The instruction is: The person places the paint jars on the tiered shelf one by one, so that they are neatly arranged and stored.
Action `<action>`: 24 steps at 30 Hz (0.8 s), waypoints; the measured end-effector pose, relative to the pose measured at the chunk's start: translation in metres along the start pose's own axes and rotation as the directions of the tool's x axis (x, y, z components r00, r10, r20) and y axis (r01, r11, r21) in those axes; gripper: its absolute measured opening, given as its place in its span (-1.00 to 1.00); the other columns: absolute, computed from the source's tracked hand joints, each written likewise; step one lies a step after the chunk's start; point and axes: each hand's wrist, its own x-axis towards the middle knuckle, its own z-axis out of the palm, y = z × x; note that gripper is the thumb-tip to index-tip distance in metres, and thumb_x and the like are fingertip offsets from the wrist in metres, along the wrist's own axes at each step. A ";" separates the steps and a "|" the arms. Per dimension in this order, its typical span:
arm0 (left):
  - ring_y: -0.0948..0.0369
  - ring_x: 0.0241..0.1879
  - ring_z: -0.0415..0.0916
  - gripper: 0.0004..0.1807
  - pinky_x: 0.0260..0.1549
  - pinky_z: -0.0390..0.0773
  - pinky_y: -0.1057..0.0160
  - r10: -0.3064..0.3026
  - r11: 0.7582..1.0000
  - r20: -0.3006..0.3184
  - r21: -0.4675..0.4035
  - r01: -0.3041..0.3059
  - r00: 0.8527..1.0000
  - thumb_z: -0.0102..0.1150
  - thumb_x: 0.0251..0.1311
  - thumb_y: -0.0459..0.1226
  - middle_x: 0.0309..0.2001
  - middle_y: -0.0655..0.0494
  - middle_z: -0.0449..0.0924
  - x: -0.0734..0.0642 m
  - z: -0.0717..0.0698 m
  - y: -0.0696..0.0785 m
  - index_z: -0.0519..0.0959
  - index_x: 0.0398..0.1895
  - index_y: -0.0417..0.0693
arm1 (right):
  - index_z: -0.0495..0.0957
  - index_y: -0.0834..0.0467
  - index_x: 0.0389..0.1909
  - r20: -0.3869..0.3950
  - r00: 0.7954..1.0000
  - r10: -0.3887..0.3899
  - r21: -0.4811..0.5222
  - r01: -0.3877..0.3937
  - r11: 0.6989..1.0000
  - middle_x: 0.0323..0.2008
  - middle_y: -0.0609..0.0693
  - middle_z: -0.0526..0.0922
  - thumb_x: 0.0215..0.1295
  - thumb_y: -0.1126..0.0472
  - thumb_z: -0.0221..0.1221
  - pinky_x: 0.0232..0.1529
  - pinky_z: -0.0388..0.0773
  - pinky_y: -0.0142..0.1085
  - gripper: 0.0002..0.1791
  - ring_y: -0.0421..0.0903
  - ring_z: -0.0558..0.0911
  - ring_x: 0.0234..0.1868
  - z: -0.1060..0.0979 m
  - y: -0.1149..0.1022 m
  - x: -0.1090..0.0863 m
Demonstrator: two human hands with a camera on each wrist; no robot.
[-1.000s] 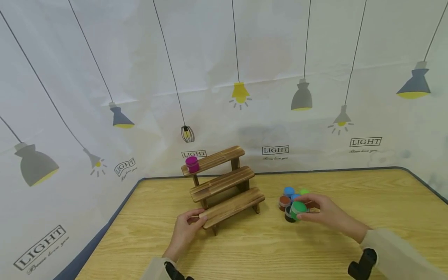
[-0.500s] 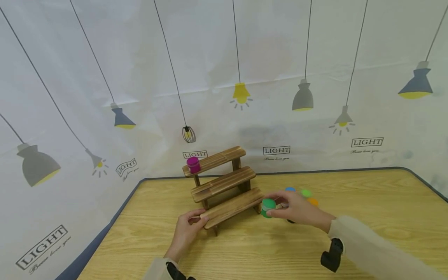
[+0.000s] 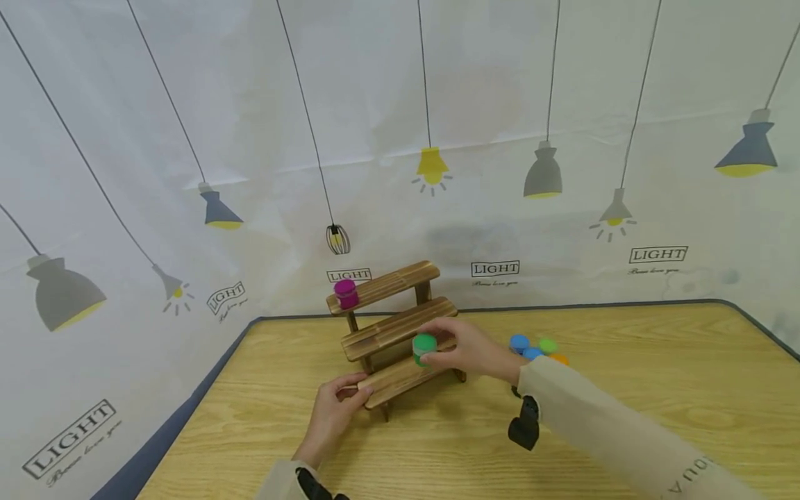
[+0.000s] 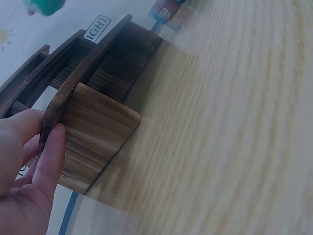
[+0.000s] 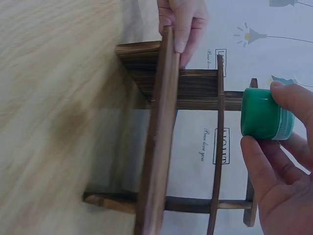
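A brown wooden three-step stand (image 3: 400, 328) rests on the table, left of the middle. My left hand (image 3: 336, 412) pinches the left end of its lowest step, thumb and fingers on either side of the board in the left wrist view (image 4: 29, 166). My right hand (image 3: 465, 347) holds a small green-lidded jar (image 3: 424, 348) by its sides, over the lower steps in the head view. The right wrist view shows the same green jar (image 5: 266, 115) between thumb and fingers. A magenta jar (image 3: 346, 294) stands at the left end of the top step.
Several small jars sit together on the table right of the stand, among them a blue jar (image 3: 519, 343), a light green jar (image 3: 547, 345) and an orange jar (image 3: 558, 359); my right forearm partly hides them. Behind the wooden table (image 3: 612, 333) hangs a lamp-printed backdrop (image 3: 487, 229).
My right hand has carried the green jar leftward from the jar cluster to over the stand's lower steps. My left hand stays on the lowest step.
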 end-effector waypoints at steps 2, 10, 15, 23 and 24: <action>0.06 -0.22 0.48 -0.65 -0.43 0.49 0.36 0.001 1.000 -0.001 0.001 -0.001 1.000 0.20 0.06 -0.28 -0.02 -0.16 0.45 0.001 0.000 0.000 0.53 -0.08 -0.28 | 0.39 0.28 0.05 -0.019 1.000 -0.024 -0.029 0.024 0.999 -0.17 0.04 0.51 0.11 0.19 0.20 -0.22 0.49 -0.32 -0.52 -0.05 0.51 -0.17 0.001 -0.002 0.011; 0.09 -0.25 0.49 -0.63 -0.44 0.49 0.36 0.027 0.999 0.013 -0.017 -0.027 1.000 0.20 0.06 -0.28 -0.02 -0.20 0.43 0.000 0.000 0.000 0.52 -0.08 -0.33 | 0.39 0.27 0.06 -0.086 0.993 -0.082 -0.053 0.077 0.996 -0.18 0.06 0.55 0.11 0.21 0.21 -0.19 0.49 -0.31 -0.52 -0.07 0.54 -0.17 0.002 -0.010 0.048; 0.09 -0.26 0.49 -0.65 -0.44 0.49 0.36 0.019 0.999 0.015 -0.032 -0.018 1.000 0.20 0.05 -0.29 -0.02 -0.18 0.43 0.000 -0.001 0.001 0.52 -0.09 -0.31 | 0.38 0.30 0.07 -0.133 0.990 -0.051 -0.054 0.044 0.998 -0.14 0.10 0.52 0.12 0.21 0.20 -0.23 0.50 -0.30 -0.51 -0.04 0.52 -0.14 0.000 -0.015 0.067; 0.11 -0.27 0.50 -0.64 -0.43 0.51 0.34 0.018 0.999 0.025 -0.035 -0.017 1.000 0.20 0.06 -0.29 -0.02 -0.20 0.43 0.000 -0.001 -0.001 0.51 -0.08 -0.33 | 0.36 0.31 0.09 -0.224 0.975 0.014 -0.038 -0.023 0.999 -0.10 0.14 0.52 0.14 0.26 0.18 -0.17 0.48 -0.30 -0.52 0.00 0.50 -0.09 -0.003 -0.021 0.094; 0.12 -0.26 0.50 -0.64 -0.43 0.51 0.34 0.018 0.999 0.024 -0.038 -0.017 1.000 0.20 0.06 -0.30 -0.02 -0.20 0.42 0.000 -0.001 -0.001 0.51 -0.08 -0.34 | 0.35 0.31 0.09 -0.230 0.973 0.018 -0.029 -0.025 0.999 -0.09 0.15 0.51 0.14 0.27 0.17 -0.16 0.48 -0.30 -0.52 0.00 0.50 -0.08 -0.004 -0.021 0.097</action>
